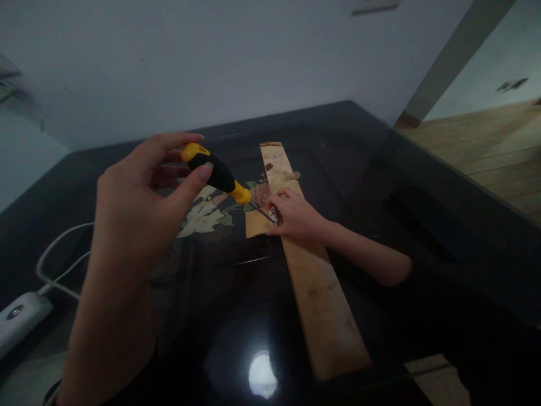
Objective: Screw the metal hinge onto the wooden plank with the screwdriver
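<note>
My left hand [131, 192] is closed around the black-and-yellow handle of a screwdriver [220, 175], thumb on the near side. The shaft slopes down to the right, its tip at my right hand [298, 214]. Those right fingers are closed on a small shiny metal piece [274, 214], whose exact kind I cannot make out. Under that hand lies a long wooden board [325, 304], running from near to far. A short wooden piece [256, 224] sticks out at the board's left side; my right fingers partly hide where they meet.
The dark glossy table [236, 293] shows a flower pattern [203, 217] and a bright light reflection. A white power strip [21, 321] with a cable lies at left. A dark flat object [431, 220] lies at right. A wall stands behind the table.
</note>
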